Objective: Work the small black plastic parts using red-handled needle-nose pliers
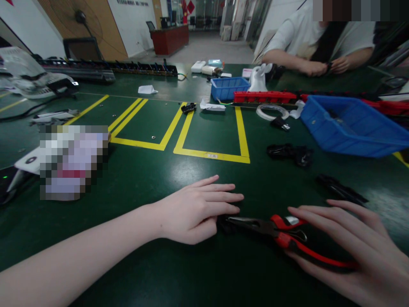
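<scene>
My right hand (361, 243) is wrapped round the red-and-black handles of needle-nose pliers (283, 232), their long jaws pointing left. The jaw tips reach a small black part (226, 225) on the green table; whether they grip it is too dark to tell. My left hand (194, 209) lies palm down beside it, with its outer fingers stretched to the right. Its thumb and forefinger come together at the black part and seem to pinch it, though the contact is partly hidden.
Black pieces (289, 153) and a black strip (341, 189) lie beyond my right hand, near a large blue bin (354, 128). A tape roll (271, 112) and small blue bin (230, 88) stand farther back. A phone (75, 164) is at left. Another person (319, 47) sits opposite.
</scene>
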Demonstrator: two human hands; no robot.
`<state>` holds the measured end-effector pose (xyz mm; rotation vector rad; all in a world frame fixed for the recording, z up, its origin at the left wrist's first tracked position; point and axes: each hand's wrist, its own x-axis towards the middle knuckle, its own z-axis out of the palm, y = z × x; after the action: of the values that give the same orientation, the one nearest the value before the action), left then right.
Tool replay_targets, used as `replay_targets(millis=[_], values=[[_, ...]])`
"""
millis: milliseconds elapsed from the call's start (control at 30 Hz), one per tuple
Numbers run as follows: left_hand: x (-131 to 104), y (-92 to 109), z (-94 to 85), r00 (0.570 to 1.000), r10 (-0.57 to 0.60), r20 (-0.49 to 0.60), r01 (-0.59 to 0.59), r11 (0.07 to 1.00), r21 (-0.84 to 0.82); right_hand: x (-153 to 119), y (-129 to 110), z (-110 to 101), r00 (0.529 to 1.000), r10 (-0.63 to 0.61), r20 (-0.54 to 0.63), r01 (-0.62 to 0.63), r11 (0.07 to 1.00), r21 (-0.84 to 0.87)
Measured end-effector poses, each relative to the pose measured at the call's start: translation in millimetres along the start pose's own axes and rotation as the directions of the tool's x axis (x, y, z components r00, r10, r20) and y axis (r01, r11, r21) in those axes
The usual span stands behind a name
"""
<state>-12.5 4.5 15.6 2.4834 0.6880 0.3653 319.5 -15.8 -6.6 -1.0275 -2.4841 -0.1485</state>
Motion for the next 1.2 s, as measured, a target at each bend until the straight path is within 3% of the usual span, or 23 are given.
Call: replay_targets(millis=[400,633,833,1033,1200], values=[[1,-3,5.5,0.999,0.029,-0.036,-0.026,0.996,0.089,1,-2,-3,0.999,-0.042,-0.001,0.042,0.998,-0.045],[2,-1,8.0,0.977,-0.131,-0.166,0.153,0.980,0.129,-1,2,-2,0.999,-0.037,0.001,0.037,0.998,-0.047],[1,-1,6.5,0.988,-0.085,-0.131,0.096,0.992,0.080,1,0,-3,0.997,-0.073,-0.002,0.073,0.997,-0.040],[0,-2,5.1,0.995,-0.026,-0.101,0.030,0.999,0.043,1,-8,-2,0.999,0.030,-0.028,-0.030,1.000,0.001],[0,-4,6.7,0.996,-0.011,-0.086,0.014,0.999,0.029,0,-9,-2,0.999,0.036,-0.040,-0.037,0.999,-0.021]])
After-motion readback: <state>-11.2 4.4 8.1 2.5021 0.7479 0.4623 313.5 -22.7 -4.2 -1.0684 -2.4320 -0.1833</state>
